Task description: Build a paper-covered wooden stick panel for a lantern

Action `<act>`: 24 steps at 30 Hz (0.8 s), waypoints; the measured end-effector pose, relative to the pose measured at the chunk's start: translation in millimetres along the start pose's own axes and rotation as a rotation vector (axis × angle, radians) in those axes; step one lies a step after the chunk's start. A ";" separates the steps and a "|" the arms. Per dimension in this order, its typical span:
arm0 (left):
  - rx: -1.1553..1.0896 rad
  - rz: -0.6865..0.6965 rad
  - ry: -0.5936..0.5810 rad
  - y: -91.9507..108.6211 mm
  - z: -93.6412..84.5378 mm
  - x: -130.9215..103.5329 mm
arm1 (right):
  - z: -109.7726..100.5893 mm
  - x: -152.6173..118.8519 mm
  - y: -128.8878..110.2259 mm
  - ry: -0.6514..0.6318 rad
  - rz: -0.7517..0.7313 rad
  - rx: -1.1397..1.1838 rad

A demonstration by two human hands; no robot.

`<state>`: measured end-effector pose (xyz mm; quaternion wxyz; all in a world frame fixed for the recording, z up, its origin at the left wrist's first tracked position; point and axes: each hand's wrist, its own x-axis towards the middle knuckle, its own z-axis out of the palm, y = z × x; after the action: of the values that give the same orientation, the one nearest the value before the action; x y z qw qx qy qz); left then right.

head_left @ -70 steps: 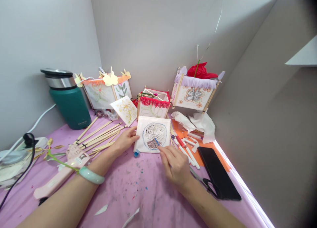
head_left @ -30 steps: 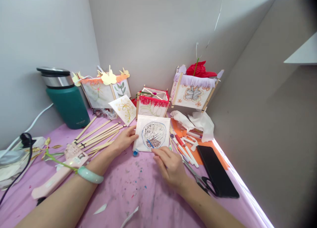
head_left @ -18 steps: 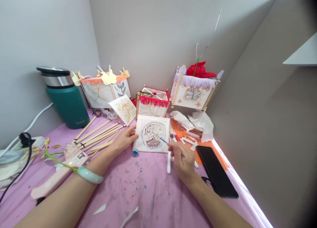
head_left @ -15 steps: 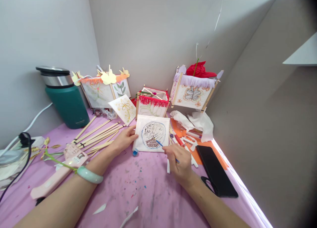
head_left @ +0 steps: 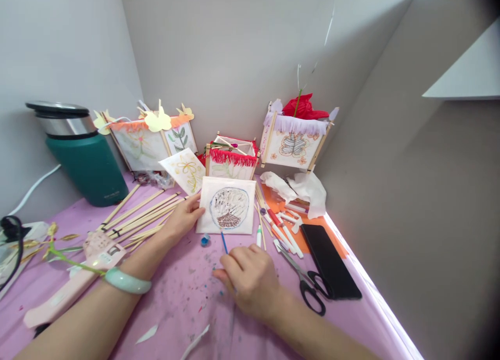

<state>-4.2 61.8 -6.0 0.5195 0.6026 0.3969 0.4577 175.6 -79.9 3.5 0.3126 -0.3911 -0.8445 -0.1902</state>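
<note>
A white square panel stands tilted on the table, painted with a blue ring around dark strokes and a brown patterned shape. My left hand grips its left edge, thumb at the front. My right hand is closed around a thin blue paintbrush, its tip close to the panel's bottom edge. A small pot of blue paint sits just below the panel's lower left corner.
Wooden sticks and a pink glue gun lie left, near a green tumbler. Decorated lanterns stand behind. Markers, scissors and a black phone are at right.
My right hand has moved left and down, taking the brush from the painted shape to the panel's bottom edge. The scissors are now uncovered. The whole view has shifted slightly.
</note>
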 end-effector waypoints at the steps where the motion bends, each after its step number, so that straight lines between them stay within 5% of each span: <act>1: 0.004 0.000 0.010 -1.3 -1.6 1.2 | 2.7 -1.3 -4.1 -0.043 0.005 -0.022; 7: 0.035 0.030 0.006 -7.0 -6.4 6.7 | 5.1 -10.5 -12.2 -0.383 -0.062 -0.029; 11: 0.030 0.017 0.027 -7.8 -6.5 7.1 | -9.0 -3.5 -8.5 -0.486 -0.123 0.094; 16: 0.099 0.034 0.029 -11.0 -9.3 8.3 | -18.7 6.7 36.8 -0.493 0.243 -0.046; 18: 0.101 0.035 0.027 -10.8 -9.4 8.5 | -18.3 4.4 66.3 -0.507 0.541 -0.197; 24: 0.087 0.001 0.012 -7.4 -7.3 6.8 | -6.4 -10.3 118.4 -0.528 0.779 -0.300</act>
<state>-9.4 71.3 -12.1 0.4902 0.6220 0.4194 0.4438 275.4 -15.4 10.3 0.0761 -0.7534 -0.6491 -0.0729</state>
